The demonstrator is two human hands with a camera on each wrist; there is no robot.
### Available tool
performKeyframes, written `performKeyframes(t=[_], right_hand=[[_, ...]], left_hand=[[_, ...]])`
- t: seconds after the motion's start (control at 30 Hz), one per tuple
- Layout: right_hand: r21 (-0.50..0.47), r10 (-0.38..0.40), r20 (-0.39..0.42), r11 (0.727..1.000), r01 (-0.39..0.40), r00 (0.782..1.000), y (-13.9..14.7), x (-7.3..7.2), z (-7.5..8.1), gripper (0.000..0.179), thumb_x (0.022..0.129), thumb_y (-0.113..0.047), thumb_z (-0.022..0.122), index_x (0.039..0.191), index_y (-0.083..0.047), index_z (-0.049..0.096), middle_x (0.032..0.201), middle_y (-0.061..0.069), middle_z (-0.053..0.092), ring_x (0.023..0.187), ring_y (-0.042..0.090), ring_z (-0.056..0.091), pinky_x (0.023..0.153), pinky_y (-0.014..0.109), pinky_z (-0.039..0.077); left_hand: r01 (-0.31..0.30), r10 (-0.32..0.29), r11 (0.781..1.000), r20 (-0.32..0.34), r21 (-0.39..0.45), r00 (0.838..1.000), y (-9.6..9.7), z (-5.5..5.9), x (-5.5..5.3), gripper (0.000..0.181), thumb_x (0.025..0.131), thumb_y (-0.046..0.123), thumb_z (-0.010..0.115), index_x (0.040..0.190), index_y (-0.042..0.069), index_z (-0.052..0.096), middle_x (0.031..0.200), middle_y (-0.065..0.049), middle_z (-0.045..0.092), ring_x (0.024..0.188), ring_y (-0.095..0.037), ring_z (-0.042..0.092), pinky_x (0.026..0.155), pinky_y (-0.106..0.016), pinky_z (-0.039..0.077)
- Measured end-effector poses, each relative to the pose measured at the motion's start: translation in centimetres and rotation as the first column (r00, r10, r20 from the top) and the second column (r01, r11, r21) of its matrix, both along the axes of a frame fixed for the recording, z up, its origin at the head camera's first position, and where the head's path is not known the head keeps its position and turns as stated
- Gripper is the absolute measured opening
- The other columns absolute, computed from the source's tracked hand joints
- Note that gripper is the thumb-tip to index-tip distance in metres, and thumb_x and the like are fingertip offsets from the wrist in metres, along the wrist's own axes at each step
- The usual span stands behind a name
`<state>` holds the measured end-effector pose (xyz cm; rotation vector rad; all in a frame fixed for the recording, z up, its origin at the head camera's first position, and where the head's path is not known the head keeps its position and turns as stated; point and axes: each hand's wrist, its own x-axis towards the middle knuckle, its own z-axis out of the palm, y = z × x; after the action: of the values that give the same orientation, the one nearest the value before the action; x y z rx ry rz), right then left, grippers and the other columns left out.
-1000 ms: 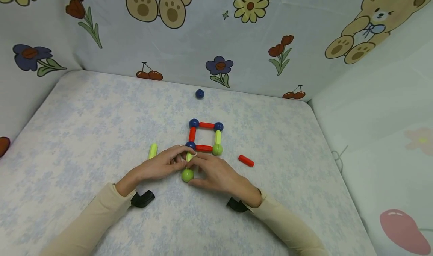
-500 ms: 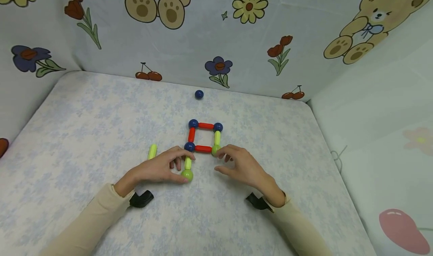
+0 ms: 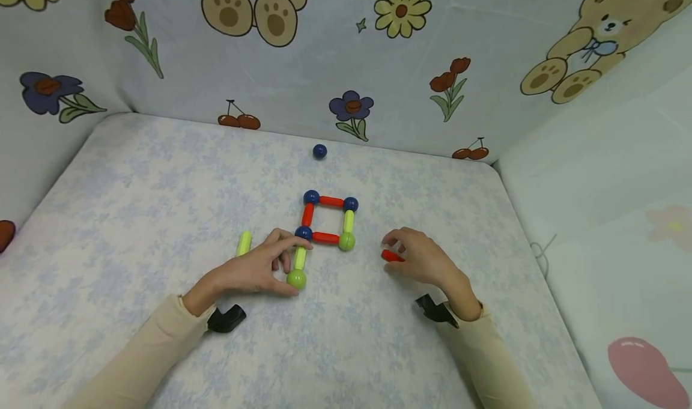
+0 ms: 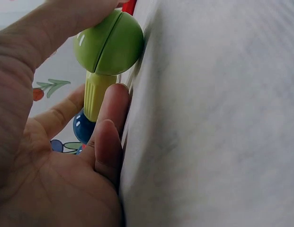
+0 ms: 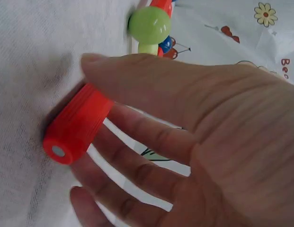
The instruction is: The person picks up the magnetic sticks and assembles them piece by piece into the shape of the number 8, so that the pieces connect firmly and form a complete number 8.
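Note:
In the head view, a square of magnetic rods and balls lies mid-table: red rods point(image 3: 326, 238), one yellow-green rod point(image 3: 348, 221), blue balls point(image 3: 350, 204) and a green ball point(image 3: 346, 241). From its near-left blue ball point(image 3: 304, 233) another yellow-green rod point(image 3: 300, 257) runs toward me, ending in a green ball point(image 4: 109, 45). My left hand point(image 3: 256, 268) spans this piece, thumb at the green ball, index finger by the blue one. My right hand point(image 3: 424, 259) is around a loose red rod point(image 5: 78, 123) on the table, thumb and fingers on either side; firm contact cannot be seen.
A loose yellow-green rod point(image 3: 244, 242) lies left of the square, partly behind my left hand. One loose blue ball point(image 3: 319, 151) sits near the back edge. Cloth walls point(image 3: 303, 72) with printed bears and flowers stand at the back and sides.
My right hand has left the near yellow-green rod and moved right to the loose red rod. My left hand stays; the near green ball has shifted slightly left.

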<state>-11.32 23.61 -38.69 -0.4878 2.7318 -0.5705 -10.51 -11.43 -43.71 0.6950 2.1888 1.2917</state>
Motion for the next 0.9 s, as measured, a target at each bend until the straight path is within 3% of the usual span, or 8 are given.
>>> performKeyframes(t=[0.13,0.37,0.67,0.9], right_hand=[[0.022,-0.006,0.025,1.0,0.006,1.0,0.5,-0.2,-0.3,0.027,0.085,-0.009,0.078,0.109,-0.01,0.068,0.101,0.004,0.069,0.086,0.019,0.065,0.074,0.035,0.054],[0.008,0.046,-0.037,0.999,-0.046,0.998,-0.2,0.0,-0.6,0.02,0.089,-0.007,0.072,0.108,-0.012,0.072,0.097,0.0,0.07,0.084,0.016,0.065,0.071,0.033,0.053],[-0.022,0.203,-0.095,0.978,-0.206,0.975,-3.5,1.2,-1.0,0.022,0.096,-0.015,0.068,0.118,-0.012,0.071,0.102,-0.002,0.066,0.084,0.01,0.056,0.075,0.026,0.049],[-0.024,0.257,-0.108,0.965,-0.261,0.96,-5.4,1.9,-1.1,0.025,0.098,-0.018,0.066,0.122,-0.012,0.069,0.109,0.002,0.067,0.089,0.013,0.061,0.08,0.029,0.054]], left_hand=[[-0.008,0.008,1.0,0.006,0.001,1.0,0.2,0.0,-0.1,0.083,0.075,0.028,0.09,0.145,0.025,0.047,0.128,-0.009,0.038,0.087,-0.018,0.051,0.077,-0.025,0.043],[0.008,-0.007,1.0,-0.029,0.028,1.0,0.3,-0.1,-0.3,0.081,0.077,0.028,0.089,0.145,0.021,0.047,0.158,-0.015,0.017,0.086,-0.019,0.052,0.077,-0.026,0.043],[-0.008,0.009,1.0,-0.046,0.019,0.999,0.4,0.0,-0.1,0.084,0.077,0.029,0.089,0.148,0.024,0.046,0.158,-0.012,0.019,0.087,-0.016,0.055,0.075,-0.025,0.045],[-0.007,0.01,0.999,-0.048,0.05,0.999,0.3,-0.1,0.0,0.083,0.077,0.028,0.089,0.148,0.022,0.046,0.157,-0.013,0.021,0.087,-0.016,0.055,0.074,-0.026,0.044]])
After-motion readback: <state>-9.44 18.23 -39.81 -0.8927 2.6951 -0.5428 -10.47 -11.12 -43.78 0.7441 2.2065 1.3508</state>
